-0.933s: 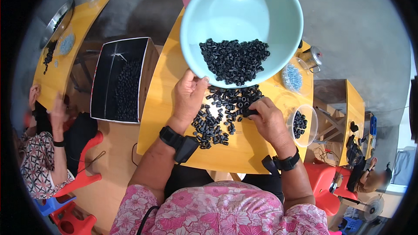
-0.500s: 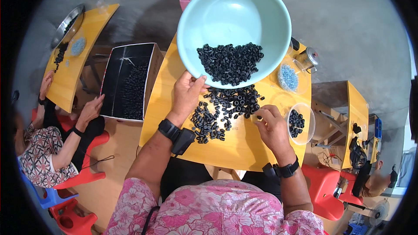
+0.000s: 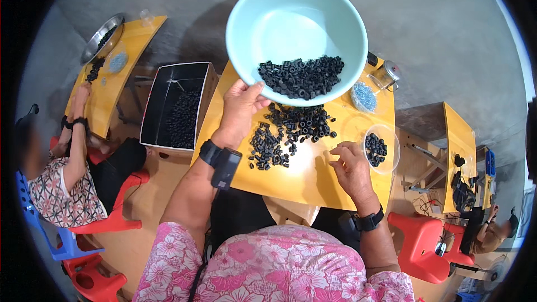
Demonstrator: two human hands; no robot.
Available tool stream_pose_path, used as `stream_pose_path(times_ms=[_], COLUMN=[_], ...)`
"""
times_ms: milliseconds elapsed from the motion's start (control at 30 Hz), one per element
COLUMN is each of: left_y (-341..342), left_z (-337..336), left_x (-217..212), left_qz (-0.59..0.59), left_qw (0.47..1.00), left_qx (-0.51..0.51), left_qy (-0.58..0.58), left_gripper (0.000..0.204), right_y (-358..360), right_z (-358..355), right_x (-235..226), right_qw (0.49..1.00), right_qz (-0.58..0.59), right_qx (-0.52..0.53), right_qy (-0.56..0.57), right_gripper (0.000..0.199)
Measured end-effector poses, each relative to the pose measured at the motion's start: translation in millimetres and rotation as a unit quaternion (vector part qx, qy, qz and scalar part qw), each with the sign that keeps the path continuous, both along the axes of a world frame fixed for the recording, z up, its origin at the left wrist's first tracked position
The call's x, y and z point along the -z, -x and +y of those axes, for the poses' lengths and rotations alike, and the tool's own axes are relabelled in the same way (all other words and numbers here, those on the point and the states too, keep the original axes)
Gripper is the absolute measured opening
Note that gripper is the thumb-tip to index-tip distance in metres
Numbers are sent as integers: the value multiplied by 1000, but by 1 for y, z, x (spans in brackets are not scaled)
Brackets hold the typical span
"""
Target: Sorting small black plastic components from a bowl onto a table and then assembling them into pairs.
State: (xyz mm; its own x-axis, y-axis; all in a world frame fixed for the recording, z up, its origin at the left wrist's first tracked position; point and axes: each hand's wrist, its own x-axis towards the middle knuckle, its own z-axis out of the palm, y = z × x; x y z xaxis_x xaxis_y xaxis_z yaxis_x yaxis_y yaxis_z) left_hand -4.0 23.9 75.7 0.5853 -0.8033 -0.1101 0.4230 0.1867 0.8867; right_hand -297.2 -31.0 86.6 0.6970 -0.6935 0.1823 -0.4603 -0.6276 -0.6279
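Note:
My left hand [image 3: 241, 107] grips the near rim of a large pale turquoise bowl [image 3: 279, 22], held tilted above the yellow table [image 3: 313, 182]. Small black ring-shaped parts [image 3: 302, 75] lie heaped in the bowl's lower side. A loose pile of the same black parts [image 3: 288, 131] is spread on the table under the bowl. My right hand [image 3: 349, 168] rests on the table to the right of the pile, fingers curled loosely, holding nothing that I can see. Just right of it stands a small clear bowl [image 3: 382, 148] with several black parts.
A dark box [image 3: 176, 106] of black parts stands left of the table. A clear dish of blue bits [image 3: 363, 96] and a metal pot [image 3: 387, 72] sit at the table's far right. A seated person [image 3: 61, 168] works at another yellow table [image 3: 114, 75]. Red stools [image 3: 419, 240] stand around.
The bowl has risen and tipped, its parts sliding to the near side. My right hand has drawn back from the pile toward the table's right front.

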Motion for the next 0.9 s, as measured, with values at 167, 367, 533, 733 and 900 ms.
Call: stream_pose_path(times_ms=[167, 367, 533, 733, 900], left_y=[7, 31, 80, 128, 142], left_z=[56, 171, 241, 270, 257], left_x=[-13, -22, -31, -38, -27], left_qz=[87, 102, 160, 42, 71], left_qw=[996, 993, 985, 989, 987], left_qx=[19, -26, -23, -1, 46], left_qy=[-15, -48, -67, -142, -134], left_gripper=[14, 24, 17, 25, 24], right_y=[18, 37, 63, 74, 82], right_z=[7, 26, 40, 41, 49], right_x=[-4, -11, 9, 12, -6], right_qw=[998, 997, 993, 973, 932], right_qz=[-35, -74, -90, -186, -310], right_qx=[-9, -1, 24, 60, 129], right_qy=[45, -4, -79, -120, -137], right_gripper=[26, 23, 21, 20, 16])
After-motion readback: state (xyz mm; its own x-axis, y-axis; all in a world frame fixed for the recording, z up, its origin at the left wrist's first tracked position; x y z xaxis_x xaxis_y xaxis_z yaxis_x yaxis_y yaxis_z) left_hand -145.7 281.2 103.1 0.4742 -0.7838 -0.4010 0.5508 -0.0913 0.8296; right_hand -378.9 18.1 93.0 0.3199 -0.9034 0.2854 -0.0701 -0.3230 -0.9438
